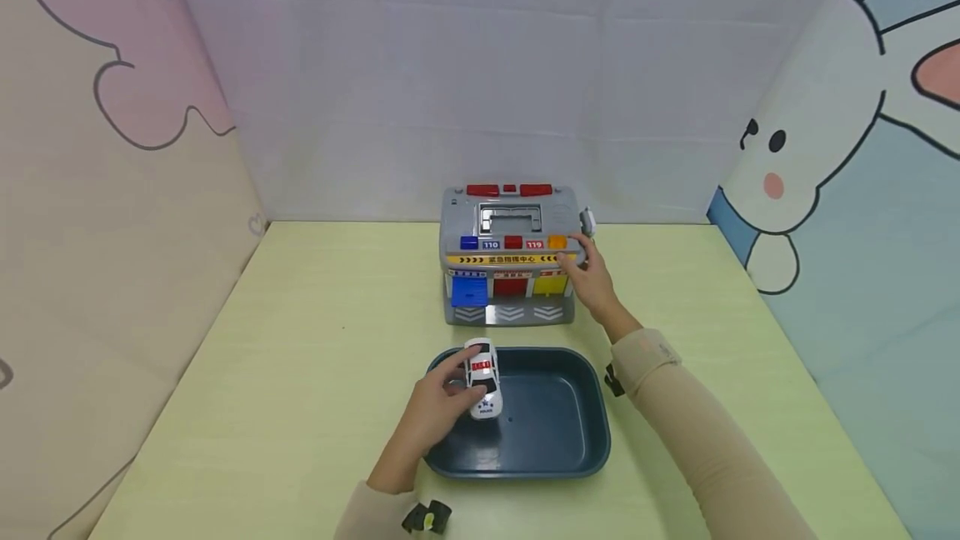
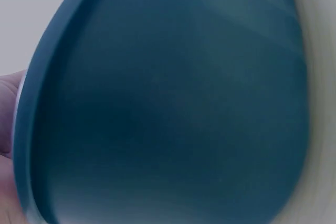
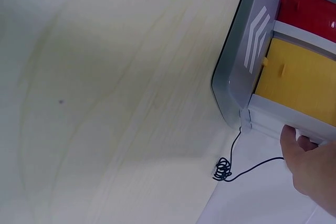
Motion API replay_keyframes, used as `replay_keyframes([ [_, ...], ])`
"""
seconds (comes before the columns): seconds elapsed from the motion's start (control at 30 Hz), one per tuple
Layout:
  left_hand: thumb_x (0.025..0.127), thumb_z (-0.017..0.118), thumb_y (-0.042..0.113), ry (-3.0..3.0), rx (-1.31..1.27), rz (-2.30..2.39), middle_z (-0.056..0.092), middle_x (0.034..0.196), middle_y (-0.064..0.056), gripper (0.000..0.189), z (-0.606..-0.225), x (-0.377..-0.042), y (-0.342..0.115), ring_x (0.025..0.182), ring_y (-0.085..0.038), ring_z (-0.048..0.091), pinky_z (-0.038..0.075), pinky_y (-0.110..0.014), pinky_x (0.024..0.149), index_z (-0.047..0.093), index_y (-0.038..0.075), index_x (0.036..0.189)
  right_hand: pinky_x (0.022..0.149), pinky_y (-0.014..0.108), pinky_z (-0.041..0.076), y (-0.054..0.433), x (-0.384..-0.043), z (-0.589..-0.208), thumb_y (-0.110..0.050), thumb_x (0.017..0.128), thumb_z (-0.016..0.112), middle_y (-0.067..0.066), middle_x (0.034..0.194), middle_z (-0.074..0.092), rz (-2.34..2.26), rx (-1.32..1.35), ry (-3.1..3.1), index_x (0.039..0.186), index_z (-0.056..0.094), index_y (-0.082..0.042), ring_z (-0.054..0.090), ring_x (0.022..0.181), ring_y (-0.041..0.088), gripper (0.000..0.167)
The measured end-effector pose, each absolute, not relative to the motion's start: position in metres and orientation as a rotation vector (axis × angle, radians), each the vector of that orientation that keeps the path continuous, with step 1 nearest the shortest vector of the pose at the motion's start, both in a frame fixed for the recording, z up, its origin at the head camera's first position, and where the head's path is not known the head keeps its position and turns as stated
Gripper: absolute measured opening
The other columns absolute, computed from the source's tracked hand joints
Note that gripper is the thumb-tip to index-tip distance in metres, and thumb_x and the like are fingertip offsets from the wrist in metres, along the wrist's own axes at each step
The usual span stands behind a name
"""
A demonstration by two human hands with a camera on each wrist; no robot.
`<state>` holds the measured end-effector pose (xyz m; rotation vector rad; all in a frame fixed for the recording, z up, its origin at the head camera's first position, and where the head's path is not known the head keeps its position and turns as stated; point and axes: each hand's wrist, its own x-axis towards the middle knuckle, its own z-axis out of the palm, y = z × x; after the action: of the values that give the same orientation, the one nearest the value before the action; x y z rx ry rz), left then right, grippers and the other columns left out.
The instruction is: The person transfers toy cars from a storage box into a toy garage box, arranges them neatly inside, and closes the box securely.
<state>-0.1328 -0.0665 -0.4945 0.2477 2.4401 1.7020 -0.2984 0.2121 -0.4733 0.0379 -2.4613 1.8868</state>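
My left hand [image 1: 438, 402] holds a white toy police car [image 1: 483, 394] between thumb and fingers, over the left part of a dark blue tray [image 1: 555, 415]. Red marking shows on the car's roof. Behind the tray stands a grey toy garage [image 1: 457, 219] with a blue door [image 1: 469, 292], a red door [image 1: 510, 287] and a yellow door [image 3: 299, 80]. The blue door juts out over the front ramp; the other two look closed. At the garage's upper right corner, my right hand [image 1: 594, 282] grips the edge, with fingertips close to the orange button [image 1: 557, 242].
A grey handset-like piece [image 1: 588, 222] sits on the garage's right side, and a black coiled cord [image 3: 223, 169] lies beside it. The pale yellow-green table [image 1: 337, 340] is bounded by a plain back wall [image 1: 480, 65] and printed side walls.
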Motion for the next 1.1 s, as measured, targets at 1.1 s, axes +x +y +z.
replay_keyframes([
  [1.1, 0.091, 0.069, 0.010, 2.282, -0.084, 2.124, 0.055, 0.127, -0.030, 0.049, -0.498, -0.167, -0.103, 0.110, -0.037, 0.059, 0.051, -0.044, 0.090, 0.056, 0.010, 0.139, 0.103, 0.049, 0.037, 0.205, -0.283, -0.454, -0.023, 0.101, 0.055, 0.023, 0.139, 0.042, 1.917, 0.026, -2.474, 0.149, 0.033, -0.008, 0.047, 0.114, 0.037, 0.055],
])
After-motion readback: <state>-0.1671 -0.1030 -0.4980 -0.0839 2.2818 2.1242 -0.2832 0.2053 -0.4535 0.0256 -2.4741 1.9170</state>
